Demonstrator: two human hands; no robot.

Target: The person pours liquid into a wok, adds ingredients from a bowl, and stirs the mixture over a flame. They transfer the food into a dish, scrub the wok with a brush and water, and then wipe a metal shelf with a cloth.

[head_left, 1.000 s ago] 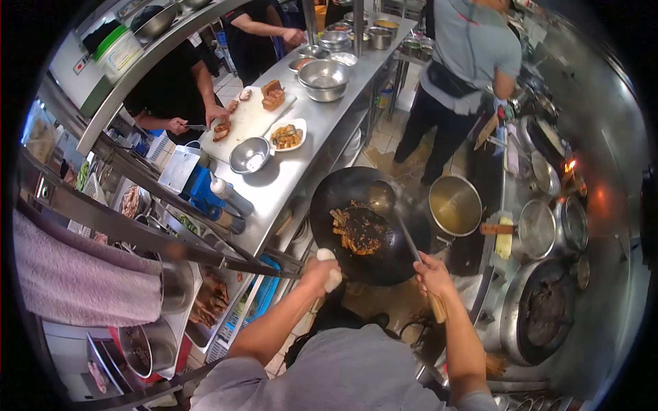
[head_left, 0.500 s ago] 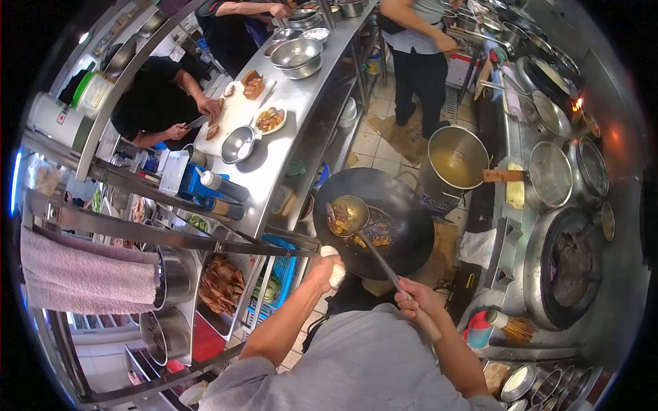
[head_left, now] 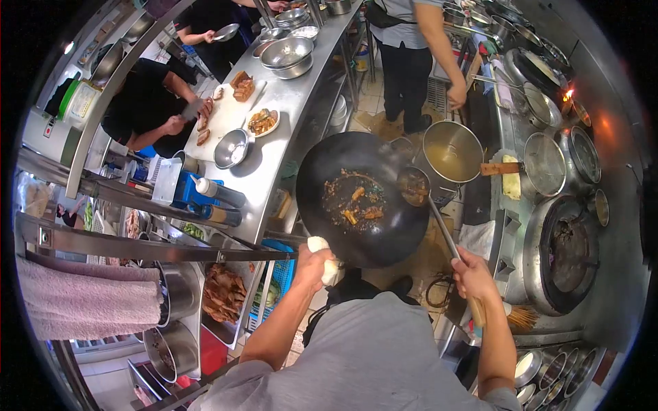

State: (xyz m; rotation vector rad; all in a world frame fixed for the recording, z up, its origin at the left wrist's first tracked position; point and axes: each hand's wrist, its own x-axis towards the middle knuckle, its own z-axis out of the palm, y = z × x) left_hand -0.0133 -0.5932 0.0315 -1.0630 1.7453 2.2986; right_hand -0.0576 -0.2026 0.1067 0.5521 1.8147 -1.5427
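My left hand [head_left: 314, 264] grips the near handle of a large black wok [head_left: 322, 164] through a white cloth [head_left: 323, 257] and holds it over the aisle floor. Brown pieces of food in dark sauce [head_left: 353, 202] lie in the wok's bottom. My right hand [head_left: 473, 274] is closed on the wooden end of a long ladle [head_left: 439, 222]. The ladle's bowl [head_left: 414, 185] rests at the wok's right rim with some sauce and food in it.
The steel counter [head_left: 291, 130] on my left carries a plate of food [head_left: 262, 122], steel bowls [head_left: 232, 147] and a cutting board [head_left: 223, 113] where another person cuts. A stockpot [head_left: 451, 151] stands ahead. Burners [head_left: 565, 250] and pans line the right. Another person [head_left: 411, 41] stands up the aisle.
The ladle swung from the wok's left side to its right rim, and my right hand moved right and forward. The food now lies spread in the wok's bottom.
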